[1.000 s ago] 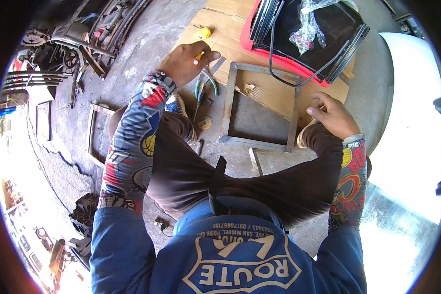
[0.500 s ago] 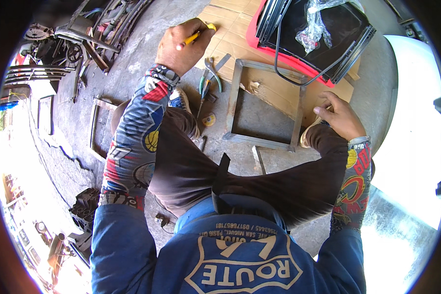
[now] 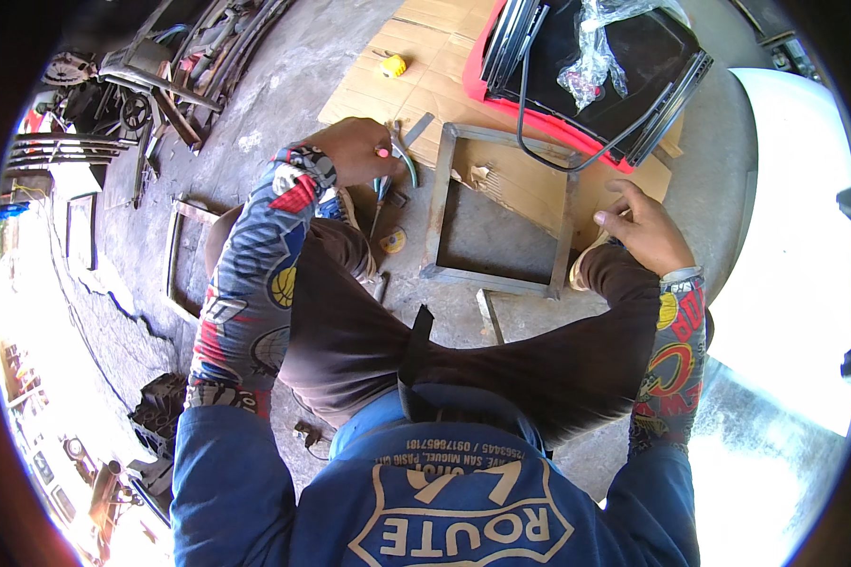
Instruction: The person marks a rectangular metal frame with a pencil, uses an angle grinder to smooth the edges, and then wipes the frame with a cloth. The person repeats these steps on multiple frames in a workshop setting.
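My left hand (image 3: 352, 151) is closed on a pencil (image 3: 382, 151), of which only the pinkish end shows; the fingers hide the rest. It hovers beside green-handled pliers (image 3: 407, 161) and a screwdriver (image 3: 379, 203) on the floor. Farther off, a yellow tape measure (image 3: 392, 65) lies on the cardboard (image 3: 425, 59). My right hand (image 3: 648, 227) hangs over my right knee with loosely bent, parted fingers and nothing in it. Between my feet a square metal frame (image 3: 435, 208) lies partly on the cardboard and partly on concrete.
A black-and-red panel (image 3: 624, 90) with rails, a cable and clear plastic lies beyond the frame. Another metal frame (image 3: 172, 250) is at left, near scrap metal (image 3: 165, 104). A small disc (image 3: 392, 240) and a metal strip (image 3: 489, 317) lie on the floor.
My left hand has let go of the tape measure on the cardboard and drawn back toward me, still with the pencil. My right hand stays by the knee.
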Action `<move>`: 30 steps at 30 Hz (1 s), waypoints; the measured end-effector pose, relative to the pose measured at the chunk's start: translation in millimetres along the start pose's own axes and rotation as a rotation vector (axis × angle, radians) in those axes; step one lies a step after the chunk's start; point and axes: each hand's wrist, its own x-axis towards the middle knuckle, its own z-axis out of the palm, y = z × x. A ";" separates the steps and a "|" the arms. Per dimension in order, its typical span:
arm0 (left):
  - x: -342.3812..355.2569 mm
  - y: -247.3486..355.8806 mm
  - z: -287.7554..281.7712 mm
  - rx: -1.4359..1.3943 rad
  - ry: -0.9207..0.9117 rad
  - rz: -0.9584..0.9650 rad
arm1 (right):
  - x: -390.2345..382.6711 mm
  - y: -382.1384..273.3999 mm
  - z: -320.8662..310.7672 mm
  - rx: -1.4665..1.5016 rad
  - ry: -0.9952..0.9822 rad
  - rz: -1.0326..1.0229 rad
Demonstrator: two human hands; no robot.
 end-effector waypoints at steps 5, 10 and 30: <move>1.7 -6.2 -1.1 0.018 0.041 -0.020 | -0.9 -0.1 0.4 -0.033 0.004 -0.028; 1.2 -7.6 5.1 -0.027 0.056 0.043 | 1.8 4.5 -1.9 -0.127 0.126 0.004; 1.4 -11.9 5.9 -0.036 0.050 0.016 | 10.3 12.1 -11.2 0.156 0.636 0.039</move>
